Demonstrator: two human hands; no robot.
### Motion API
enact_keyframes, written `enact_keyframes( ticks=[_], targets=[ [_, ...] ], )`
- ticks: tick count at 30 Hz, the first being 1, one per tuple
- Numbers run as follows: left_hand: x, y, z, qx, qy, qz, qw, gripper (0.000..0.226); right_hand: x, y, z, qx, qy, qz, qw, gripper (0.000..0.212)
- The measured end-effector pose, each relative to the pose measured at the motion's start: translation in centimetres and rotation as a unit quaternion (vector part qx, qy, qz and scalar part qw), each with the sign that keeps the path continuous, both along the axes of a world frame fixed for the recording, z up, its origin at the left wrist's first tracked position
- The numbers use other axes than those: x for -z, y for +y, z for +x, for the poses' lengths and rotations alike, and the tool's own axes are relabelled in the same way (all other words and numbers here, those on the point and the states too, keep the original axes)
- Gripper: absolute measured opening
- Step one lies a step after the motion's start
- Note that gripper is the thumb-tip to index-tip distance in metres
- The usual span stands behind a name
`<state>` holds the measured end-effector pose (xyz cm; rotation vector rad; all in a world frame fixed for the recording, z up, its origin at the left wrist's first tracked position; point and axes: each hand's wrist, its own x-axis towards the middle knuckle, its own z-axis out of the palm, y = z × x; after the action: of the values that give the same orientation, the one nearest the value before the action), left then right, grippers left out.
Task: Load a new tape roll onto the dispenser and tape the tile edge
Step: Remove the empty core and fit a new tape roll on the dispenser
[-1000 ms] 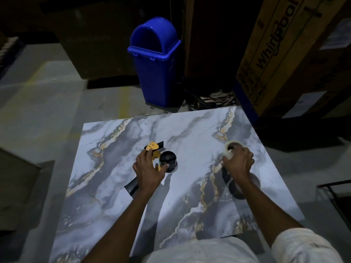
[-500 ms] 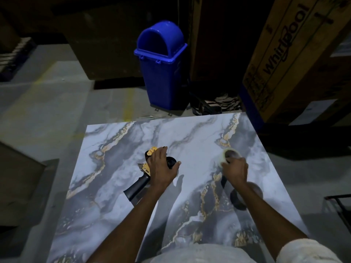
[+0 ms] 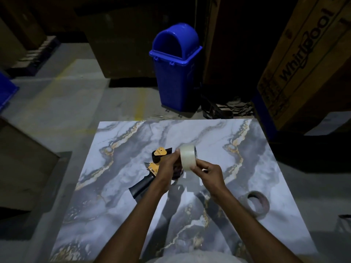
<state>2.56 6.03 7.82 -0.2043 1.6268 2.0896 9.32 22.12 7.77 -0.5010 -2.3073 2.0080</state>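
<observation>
A large marble-patterned tile lies flat in front of me. On it, left of centre, rests a black and yellow tape dispenser with its handle toward me. Both hands hold a clear tape roll upright just above the dispenser. My left hand grips the roll's left side and hides the dispenser's hub. My right hand pinches the roll's near edge. An empty-looking second roll lies flat on the tile near its right edge.
A blue swing-lid bin stands on the concrete floor beyond the tile's far edge. A big cardboard appliance box leans at the back right. Dark boxes sit at the left. A dark metal frame shows at the right edge.
My right hand has lifted the clear roll off the tile and carried it left to the dispenser. My left hand left the dispenser's top and took hold of the roll.
</observation>
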Motion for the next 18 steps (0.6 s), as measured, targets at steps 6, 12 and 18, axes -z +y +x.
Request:
enact_keyframes(
  ticks=[6,12,18],
  targets=[
    [0.5,-1.6,1.3,0.021,0.068,0.015,0.997,0.054,-0.9,-0.6,0.8,-0.038,0.028,0.066,0.997,0.032],
    [0.6,-2.7,2.2,0.007,0.102,-0.015,0.995,0.019,-3.8,-1.4,-0.2,-0.007,-0.025,-0.051,0.998,0.039],
    [0.7,-3.5,2.8,0.015,0.118,-0.043,0.992,0.027,-4.7,-1.6,-1.3,-0.029,-0.081,-0.070,0.994,0.046]
  ],
)
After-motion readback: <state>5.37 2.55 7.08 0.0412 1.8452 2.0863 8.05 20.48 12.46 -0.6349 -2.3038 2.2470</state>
